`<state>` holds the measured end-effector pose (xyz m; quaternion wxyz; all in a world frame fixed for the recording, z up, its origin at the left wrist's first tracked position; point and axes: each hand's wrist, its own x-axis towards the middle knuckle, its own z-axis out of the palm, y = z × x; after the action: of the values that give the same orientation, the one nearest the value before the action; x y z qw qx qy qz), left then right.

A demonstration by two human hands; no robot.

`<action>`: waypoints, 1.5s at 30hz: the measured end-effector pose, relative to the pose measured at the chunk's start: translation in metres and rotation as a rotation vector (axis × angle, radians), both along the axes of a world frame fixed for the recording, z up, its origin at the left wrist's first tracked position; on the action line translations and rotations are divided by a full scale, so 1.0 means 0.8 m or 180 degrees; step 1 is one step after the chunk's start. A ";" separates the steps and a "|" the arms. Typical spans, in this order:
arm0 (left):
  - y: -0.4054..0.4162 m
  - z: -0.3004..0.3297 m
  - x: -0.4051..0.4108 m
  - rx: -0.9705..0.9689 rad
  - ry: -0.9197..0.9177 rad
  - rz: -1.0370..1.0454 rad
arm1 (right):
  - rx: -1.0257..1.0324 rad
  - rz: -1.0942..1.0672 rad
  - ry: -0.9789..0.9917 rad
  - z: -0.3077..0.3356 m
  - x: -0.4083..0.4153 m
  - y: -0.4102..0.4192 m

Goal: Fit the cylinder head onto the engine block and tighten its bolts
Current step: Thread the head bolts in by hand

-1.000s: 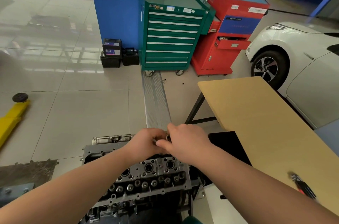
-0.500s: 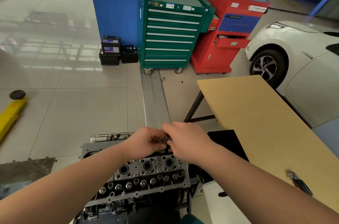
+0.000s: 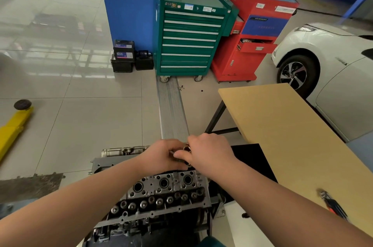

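Grey cast-aluminium cylinder head (image 3: 161, 194), pocked with round bores, already sits on the dark engine block (image 3: 141, 232) low in the head view. The left hand (image 3: 161, 154) and right hand (image 3: 207, 153) meet at its far end, fingers curled around a small shiny metal socket-like piece (image 3: 186, 148); tightening appears unfinished. A smooth tan wooden table (image 3: 282, 129) stands on the right.

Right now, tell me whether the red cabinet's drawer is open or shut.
Open: one drawer of the red cabinet juts out, with contents visible inside.
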<state>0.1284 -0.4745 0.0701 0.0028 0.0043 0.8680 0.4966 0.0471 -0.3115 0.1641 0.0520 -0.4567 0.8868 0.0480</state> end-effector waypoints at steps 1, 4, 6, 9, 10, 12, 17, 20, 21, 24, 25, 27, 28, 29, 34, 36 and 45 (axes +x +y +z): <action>0.003 -0.001 -0.001 -0.0045 0.0069 0.0076 | -0.0018 0.0045 0.0099 -0.001 0.001 -0.001; 0.006 -0.003 -0.004 -0.0046 0.0027 0.0063 | -0.0180 0.0341 -0.0183 0.003 0.003 0.004; 0.004 0.000 -0.003 0.0128 -0.0118 -0.0047 | -0.0142 0.0383 -0.0398 0.005 0.002 0.006; 0.002 0.006 0.000 0.0195 -0.0200 -0.0161 | -0.0007 -0.0026 -0.0213 0.002 0.004 0.001; 0.003 0.005 0.000 0.0112 -0.0136 -0.0133 | 0.0047 -0.0130 -0.0147 0.001 0.005 -0.001; 0.006 0.002 -0.004 -0.0108 0.0034 0.0023 | 0.0010 -0.0075 -0.0092 -0.001 0.006 -0.002; -0.001 0.004 -0.006 -0.0001 -0.0291 0.0018 | -0.0171 0.0457 -0.0617 0.008 -0.001 0.008; 0.002 0.007 0.001 0.0225 -0.0285 -0.0075 | -0.0102 0.0101 -0.0167 0.007 0.000 0.004; 0.005 0.006 0.001 0.0216 -0.0236 -0.0009 | -0.0060 0.0042 0.0029 0.004 0.002 0.002; 0.011 0.002 -0.004 0.0025 -0.0148 0.0230 | -0.0215 0.0239 0.0141 -0.002 0.005 0.001; 0.011 0.003 -0.005 0.0030 -0.0174 0.0256 | -0.0275 0.0352 -0.0022 -0.001 0.004 0.002; 0.008 0.005 -0.005 0.0098 -0.0212 0.0219 | -0.0268 0.0404 -0.0261 0.000 0.002 0.004; 0.007 0.007 -0.004 0.0116 -0.0217 0.0158 | -0.0266 0.0304 -0.0283 0.000 0.002 0.004; 0.007 0.009 -0.002 0.0138 -0.0220 0.0086 | -0.0274 0.0203 -0.0237 -0.002 0.003 0.002; 0.017 0.007 0.001 -0.0093 -0.0089 0.0192 | -0.0238 0.0085 -0.0035 -0.006 0.017 -0.013; 0.014 0.000 0.001 -0.0057 -0.0159 0.0312 | -0.0265 0.0281 -0.0050 -0.003 0.014 -0.007; 0.005 -0.006 0.005 0.0156 -0.0328 0.0364 | -0.0426 0.0401 -0.0087 0.002 0.008 0.004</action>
<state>0.1327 -0.4705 0.0655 0.0190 -0.0708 0.8531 0.5166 0.0536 -0.3084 0.1656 0.0304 -0.5145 0.8568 -0.0144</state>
